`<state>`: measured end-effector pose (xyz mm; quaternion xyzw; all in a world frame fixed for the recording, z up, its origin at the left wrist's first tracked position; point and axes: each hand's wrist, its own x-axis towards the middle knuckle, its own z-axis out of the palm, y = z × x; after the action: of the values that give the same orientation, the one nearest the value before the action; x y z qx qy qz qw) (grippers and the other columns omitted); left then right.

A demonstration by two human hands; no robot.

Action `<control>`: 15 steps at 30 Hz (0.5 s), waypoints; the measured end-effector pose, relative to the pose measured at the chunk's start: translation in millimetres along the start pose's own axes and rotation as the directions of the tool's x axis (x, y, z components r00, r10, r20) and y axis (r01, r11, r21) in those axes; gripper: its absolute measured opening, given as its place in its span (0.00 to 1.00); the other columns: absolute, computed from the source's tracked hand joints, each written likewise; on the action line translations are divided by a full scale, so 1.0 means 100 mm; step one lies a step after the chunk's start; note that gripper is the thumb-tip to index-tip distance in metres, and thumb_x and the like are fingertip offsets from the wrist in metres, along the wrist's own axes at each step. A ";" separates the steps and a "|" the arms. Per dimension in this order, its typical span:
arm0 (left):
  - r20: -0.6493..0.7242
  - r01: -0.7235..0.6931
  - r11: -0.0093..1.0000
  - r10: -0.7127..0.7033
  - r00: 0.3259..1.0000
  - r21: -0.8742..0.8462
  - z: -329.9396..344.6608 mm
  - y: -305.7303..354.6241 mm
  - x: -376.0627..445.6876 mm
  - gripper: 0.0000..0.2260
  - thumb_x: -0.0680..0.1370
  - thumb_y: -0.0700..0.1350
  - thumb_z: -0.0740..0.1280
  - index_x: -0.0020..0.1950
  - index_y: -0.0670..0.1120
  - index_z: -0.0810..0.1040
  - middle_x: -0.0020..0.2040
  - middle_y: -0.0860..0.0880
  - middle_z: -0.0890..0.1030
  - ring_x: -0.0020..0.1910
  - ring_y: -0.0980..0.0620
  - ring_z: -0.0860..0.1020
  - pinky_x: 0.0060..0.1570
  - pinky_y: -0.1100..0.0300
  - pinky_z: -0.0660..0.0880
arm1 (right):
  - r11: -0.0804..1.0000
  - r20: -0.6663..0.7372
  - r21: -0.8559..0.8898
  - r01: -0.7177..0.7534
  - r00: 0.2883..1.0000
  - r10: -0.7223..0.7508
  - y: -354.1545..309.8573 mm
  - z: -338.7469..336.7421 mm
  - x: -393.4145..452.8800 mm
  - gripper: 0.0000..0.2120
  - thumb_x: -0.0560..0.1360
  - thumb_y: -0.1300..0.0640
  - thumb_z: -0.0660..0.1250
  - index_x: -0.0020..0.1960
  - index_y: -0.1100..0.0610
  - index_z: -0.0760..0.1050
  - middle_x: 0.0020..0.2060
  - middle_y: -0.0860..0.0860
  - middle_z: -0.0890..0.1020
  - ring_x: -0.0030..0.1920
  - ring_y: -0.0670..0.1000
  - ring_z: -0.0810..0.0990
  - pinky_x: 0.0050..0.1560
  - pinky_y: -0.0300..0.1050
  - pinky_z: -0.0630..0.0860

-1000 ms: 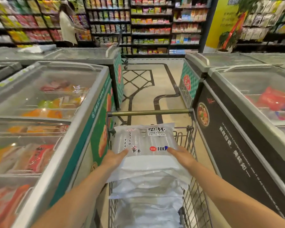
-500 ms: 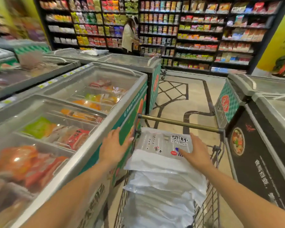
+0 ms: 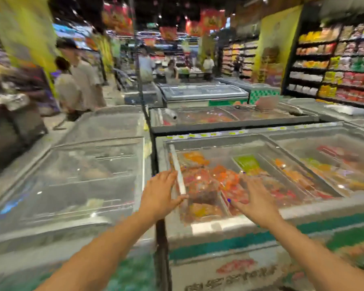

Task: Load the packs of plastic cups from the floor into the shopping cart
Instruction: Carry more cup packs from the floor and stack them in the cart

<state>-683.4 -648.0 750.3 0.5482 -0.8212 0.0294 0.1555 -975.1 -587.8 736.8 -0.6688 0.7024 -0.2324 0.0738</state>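
Note:
The picture is blurred by a fast turn of my head to the left. Neither the shopping cart nor any pack of plastic cups is in view. My left hand (image 3: 161, 194) is held out in front of me, fingers spread and holding nothing, over the seam between two chest freezers. My right hand (image 3: 253, 199) is stretched out beside it, also with straight fingers and holding nothing, above the glass lid of the right freezer (image 3: 303, 213).
Glass-topped chest freezers (image 3: 82, 181) fill the space in front of me, with more freezers (image 3: 204, 92) behind. Two people (image 3: 78, 85) stand at the left in an aisle. Stocked shelves (image 3: 334, 66) line the far right. Other shoppers stand far back.
My view has swung left, away from the cart and the stacked cup packs. Both hands have left the top pack and now hang in the air over the freezers.

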 end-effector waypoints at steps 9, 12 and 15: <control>-0.127 0.423 0.885 -0.405 0.905 0.196 -1.16 -2.57 -2.58 0.39 0.73 0.70 0.61 0.76 0.48 0.60 0.76 0.47 0.62 0.73 0.45 0.64 0.70 0.49 0.64 | 0.826 0.158 0.086 0.558 0.811 -0.564 -3.20 1.31 -0.28 0.43 0.71 0.34 0.67 0.79 0.48 0.55 0.78 0.46 0.59 0.77 0.53 0.57 0.76 0.51 0.57; -0.160 0.538 0.794 -0.514 0.843 0.284 -1.56 -3.11 -3.64 0.39 0.71 0.72 0.58 0.75 0.49 0.62 0.75 0.47 0.65 0.71 0.44 0.66 0.68 0.46 0.66 | 0.722 0.203 0.155 0.675 0.693 -0.692 -4.22 1.72 -0.65 0.43 0.72 0.35 0.68 0.79 0.47 0.53 0.78 0.46 0.58 0.77 0.52 0.55 0.76 0.55 0.58; -0.187 0.653 0.682 -0.631 0.753 0.328 -1.87 -3.45 -4.67 0.41 0.70 0.73 0.53 0.74 0.48 0.64 0.74 0.46 0.67 0.69 0.42 0.68 0.67 0.46 0.67 | 0.631 0.253 0.242 0.737 0.580 -0.775 -5.15 2.06 -1.11 0.43 0.72 0.34 0.67 0.79 0.46 0.52 0.78 0.47 0.57 0.77 0.53 0.54 0.74 0.60 0.59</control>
<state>-164.3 -327.2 751.8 0.8190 -0.5506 0.1446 0.0725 -412.6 -525.7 751.3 -0.9277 0.3127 -0.1632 0.1221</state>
